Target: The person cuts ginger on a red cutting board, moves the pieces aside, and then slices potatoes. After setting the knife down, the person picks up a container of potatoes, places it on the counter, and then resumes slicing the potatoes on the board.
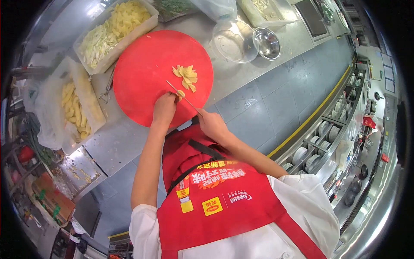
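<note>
My right hand (212, 125) is closed around the handle of a knife (188, 102), whose narrow blade edge points up and left over a round red cutting board (144, 64). Just left of the blade, my left hand (165, 108) has its fingers curled down on a small piece of pale yellow ginger (181, 93). Much of that piece is hidden by the fingers and the knife. Beyond the blade lies a loose pile of thin ginger slices (187, 78). The board rests on a steel counter near its front edge.
Left of the board, a bag-lined container (88, 93) holds peeled ginger pieces (74, 108). Behind it stands a white bin (148, 26) of shredded and sliced vegetables. A clear bowl (235, 43) and a steel bowl (268, 44) sit to the right. Shelves of plates (317, 142) line the far right.
</note>
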{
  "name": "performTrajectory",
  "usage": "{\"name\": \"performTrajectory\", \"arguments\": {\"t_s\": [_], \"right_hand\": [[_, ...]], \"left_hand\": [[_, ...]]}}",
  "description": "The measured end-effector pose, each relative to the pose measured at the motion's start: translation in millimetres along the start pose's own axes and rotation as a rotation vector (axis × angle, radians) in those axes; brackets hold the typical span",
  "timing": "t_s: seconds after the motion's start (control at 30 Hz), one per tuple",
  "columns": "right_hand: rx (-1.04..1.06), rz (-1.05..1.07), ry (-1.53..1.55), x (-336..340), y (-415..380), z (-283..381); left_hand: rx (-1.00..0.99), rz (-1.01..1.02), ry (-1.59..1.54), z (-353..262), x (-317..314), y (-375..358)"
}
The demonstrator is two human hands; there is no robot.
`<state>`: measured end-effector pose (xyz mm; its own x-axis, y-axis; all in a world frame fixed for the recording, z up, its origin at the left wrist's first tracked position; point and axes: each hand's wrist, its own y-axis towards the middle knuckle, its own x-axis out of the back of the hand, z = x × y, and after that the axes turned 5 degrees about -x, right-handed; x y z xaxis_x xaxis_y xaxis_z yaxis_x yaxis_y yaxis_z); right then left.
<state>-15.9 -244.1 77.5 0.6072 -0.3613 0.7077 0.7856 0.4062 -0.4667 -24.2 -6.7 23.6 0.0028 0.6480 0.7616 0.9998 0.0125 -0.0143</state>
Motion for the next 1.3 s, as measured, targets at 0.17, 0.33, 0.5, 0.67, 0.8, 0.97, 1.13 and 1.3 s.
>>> {"name": "performTrajectory", "arguments": {"t_s": [0.17, 0.33, 0.5, 0.67, 0.8, 0.97, 1.13, 1.3], "right_hand": [[-0.013, 0.049, -0.061, -7.9, 8.5, -8.4], [0.048, -0.010, -0.053, -5.2, 5.8, -3.0], [0.071, -0.027, -0.025, -5.6, 0.4, -5.2], [0.033, 0.033, -0.065, -3.0, 1.9, -4.6], [0.032, -0.010, -0.030, 1.0, -4.2, 0.2], [0.021, 0.008, -0.022, 0.6, -1.6, -3.6], [0.024, 0.020, -0.020, -3.3, -1.4, -5.9], [0.039, -0.002, -0.017, -0.7, -3.1, -2.8]], "left_hand": [[0.005, 0.008, 0.041, -0.6, -1.6, -1.6], [0.026, -0.032, 0.001, -0.8, -2.0, -1.7], [0.028, -0.018, -0.010, -6.2, 3.9, -1.1], [0.043, -0.015, -0.013, -2.5, 2.1, -5.9], [0.051, -0.044, -0.059, -4.3, 2.4, -4.8], [0.035, -0.043, -0.049, 0.5, 2.1, -2.9], [0.038, -0.010, -0.020, 3.6, -1.5, -8.8], [0.019, -0.073, -0.072, -0.3, -0.9, -8.4]]}}
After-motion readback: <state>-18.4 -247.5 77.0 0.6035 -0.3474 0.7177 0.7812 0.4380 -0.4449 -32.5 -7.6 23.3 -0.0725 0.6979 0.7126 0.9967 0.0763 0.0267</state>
